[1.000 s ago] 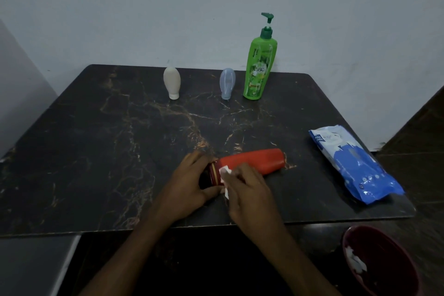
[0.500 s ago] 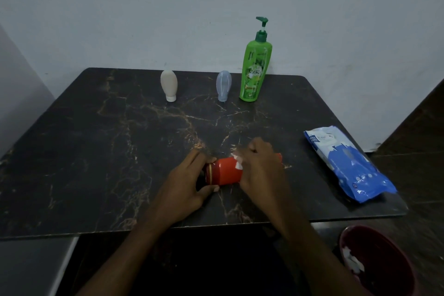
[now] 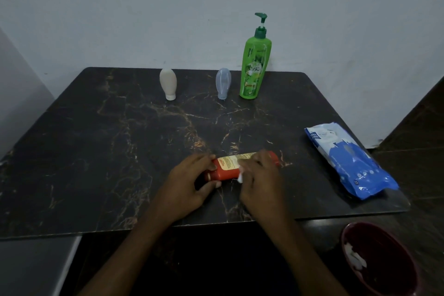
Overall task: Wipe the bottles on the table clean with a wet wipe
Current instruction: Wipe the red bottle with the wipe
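A red bottle (image 3: 228, 168) lies on its side near the front of the dark marble table (image 3: 96, 151), its cream label facing up. My left hand (image 3: 189, 181) grips its cap end. My right hand (image 3: 260, 179) presses a white wet wipe (image 3: 241, 174) against the bottle's middle and covers most of its far half. At the back stand a beige squeeze bottle (image 3: 168, 84), a pale blue squeeze bottle (image 3: 223, 83) and a tall green pump bottle (image 3: 254, 65).
A blue and white pack of wet wipes (image 3: 348, 161) lies at the table's right edge. A dark red bin (image 3: 382, 259) with used white wipes sits on the floor at the lower right. A pale wall stands behind the table.
The red bottle has been rolled, so its cream label now faces up. My right hand slid the wipe along the bottle from the cap end toward its middle.
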A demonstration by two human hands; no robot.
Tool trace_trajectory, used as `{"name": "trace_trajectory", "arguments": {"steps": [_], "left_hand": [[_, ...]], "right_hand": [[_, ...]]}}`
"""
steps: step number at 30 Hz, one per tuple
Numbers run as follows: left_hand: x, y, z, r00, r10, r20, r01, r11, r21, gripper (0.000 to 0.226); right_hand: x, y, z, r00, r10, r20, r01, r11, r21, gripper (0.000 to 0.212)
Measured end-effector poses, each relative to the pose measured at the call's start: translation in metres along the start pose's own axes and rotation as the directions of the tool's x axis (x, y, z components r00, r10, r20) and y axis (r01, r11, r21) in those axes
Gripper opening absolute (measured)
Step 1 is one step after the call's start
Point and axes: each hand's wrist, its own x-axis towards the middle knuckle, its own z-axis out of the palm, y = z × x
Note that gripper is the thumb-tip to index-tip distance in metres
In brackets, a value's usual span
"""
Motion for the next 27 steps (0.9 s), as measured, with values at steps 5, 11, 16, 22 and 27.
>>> {"name": "trace_trajectory", "arguments": {"steps": [5,11,16,22,27], "left_hand": [[0.0,-0.001,-0.002,0.999,-0.03,0.031,0.031,0.999,-0.025,0.044],[0.0,0.0,-0.004,0.991,-0.114,0.076,0.118,0.991,-0.061,0.046],[0.002,0.0,-0.003,0.983,-0.155,0.094,0.159,0.987,-0.034,0.063],[0.003,-0.002,-0.002,0.984,-0.156,0.086,0.157,0.988,-0.003,0.068],[0.003,-0.003,-0.003,0.987,-0.138,0.08,0.139,0.99,-0.014,0.066]], "right_hand": [[-0.014,-0.021,0.024,0.986,-0.166,0.033,0.167,0.986,-0.025,0.031],[-0.003,0.025,0.002,0.999,-0.006,0.036,0.008,0.998,-0.066,0.037],[0.012,0.062,-0.021,0.975,0.211,-0.072,-0.213,0.977,-0.016,0.02],[-0.006,-0.004,0.012,0.995,-0.052,0.091,0.059,0.996,-0.073,0.041],[-0.005,-0.01,0.022,0.982,-0.149,0.116,0.158,0.985,-0.07,0.038]]}}
